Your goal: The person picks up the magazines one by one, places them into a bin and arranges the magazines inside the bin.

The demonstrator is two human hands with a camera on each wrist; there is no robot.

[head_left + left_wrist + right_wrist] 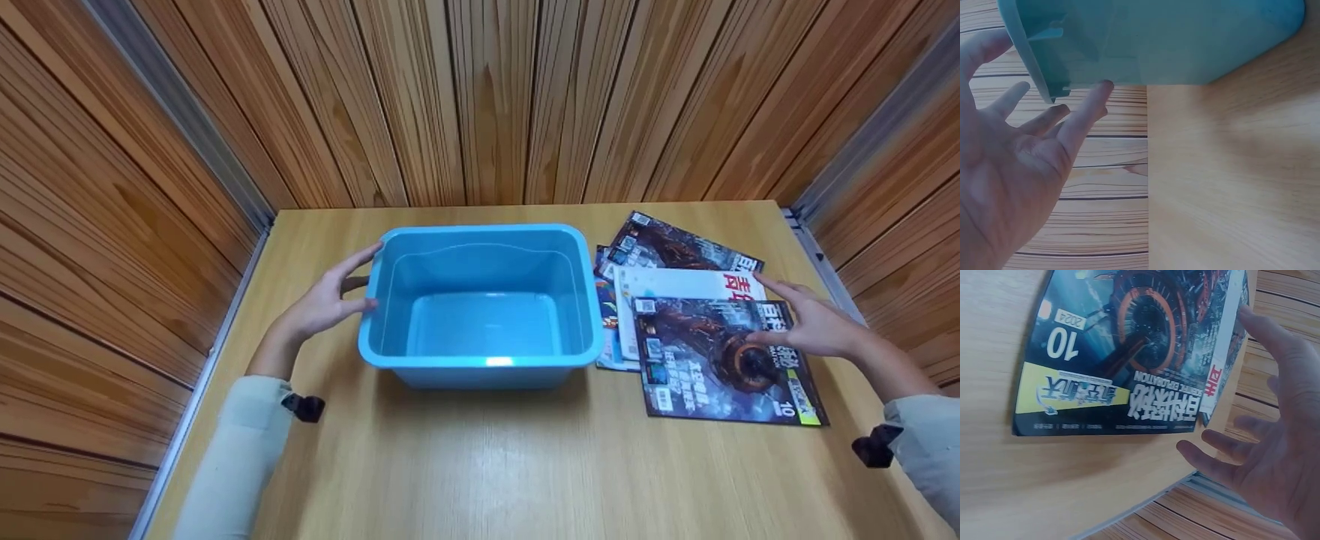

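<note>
Spread right hand [1275, 455] beside magazine [1129, 354]

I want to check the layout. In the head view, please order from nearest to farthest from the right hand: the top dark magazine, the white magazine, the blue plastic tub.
1. Top dark magazine, under the right hand.
2. White magazine, just behind.
3. Blue plastic tub, to the left.

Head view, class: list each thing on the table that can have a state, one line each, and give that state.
Blue tub: upright, open-topped, nothing inside.
Top magazine: closed, lying flat, cover up.
Other magazines: closed, flat, fanned out and overlapping beneath it.
Left hand: fingers straight, touching the tub's left wall.
Right hand: fingers spread, over the top magazine's right edge; contact unclear.
</note>
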